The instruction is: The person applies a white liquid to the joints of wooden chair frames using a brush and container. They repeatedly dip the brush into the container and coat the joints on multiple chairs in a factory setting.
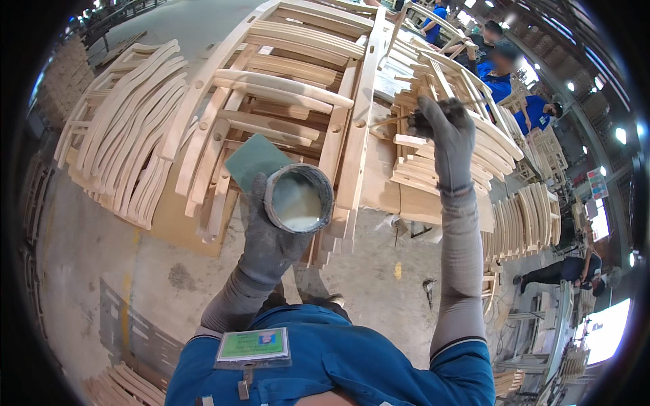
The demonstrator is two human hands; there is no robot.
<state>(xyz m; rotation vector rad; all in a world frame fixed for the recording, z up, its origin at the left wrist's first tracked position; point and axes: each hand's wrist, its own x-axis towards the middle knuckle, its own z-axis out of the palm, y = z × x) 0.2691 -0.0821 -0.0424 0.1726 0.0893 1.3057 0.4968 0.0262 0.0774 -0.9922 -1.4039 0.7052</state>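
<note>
My left hand (pixel 267 240), in a grey glove, is wrapped round a round pot (pixel 326 195) with a crusted rim and milky liquid inside. A flat green sheet (pixel 254 161) sticks out beside the pot; whether my fingers hold it too is unclear. My right hand (pixel 448 139), in a dark-stained grey glove, is raised and closed on a thin stick (pixel 389 122) that points left toward a pale wooden frame (pixel 352 149). The stick's far end is hard to make out. The frame has curved slats and holes in its rails, and lies just beyond the pot.
Curved wooden parts are stacked at the left (pixel 128 135) and right (pixel 447 159), on cardboard (pixel 189 223). More wooden pieces (pixel 525 220) stand farther right. Several people in blue shirts (pixel 538 111) are at the far right. A dark tool (pixel 428 291) lies on the concrete floor (pixel 365 284).
</note>
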